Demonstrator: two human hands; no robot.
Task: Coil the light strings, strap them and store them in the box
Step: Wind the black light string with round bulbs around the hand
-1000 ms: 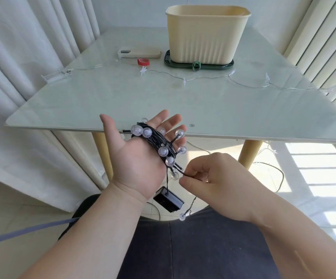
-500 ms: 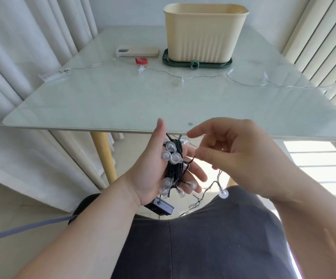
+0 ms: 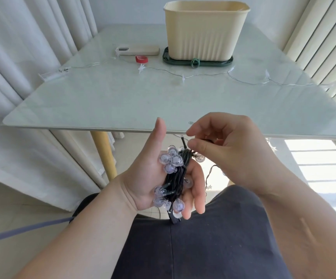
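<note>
Holding: the left hand (image 3: 153,178) lies palm up with its fingers curled round the bulb light string (image 3: 176,178), a bundle of black wire with round clear bulbs. Its thumb sticks straight up.
Pinching: the right hand (image 3: 233,154) nips the black wire of the same string between thumb and first finger, right at the top of the bundle, close to the left thumb.
Loose wire: a bit more thin wire hangs down under the right hand, between the two hands.
Black piece: a small black piece (image 3: 174,219) pokes out below the left fingertips. I cannot tell what it is.
Bench: the pale bench (image 3: 122,101) starts just past both hands.
Box: the cream box (image 3: 205,31) stands far ahead of the hands, on a dark green tray (image 3: 228,61).
Star light string: the star light string (image 3: 183,77) lies across the bench, between the hands and the box.
Straps: a red strap (image 3: 142,59) lies far ahead of the left hand, beside a phone (image 3: 138,50). A green strap (image 3: 195,62) sits at the tray's front edge.
</note>
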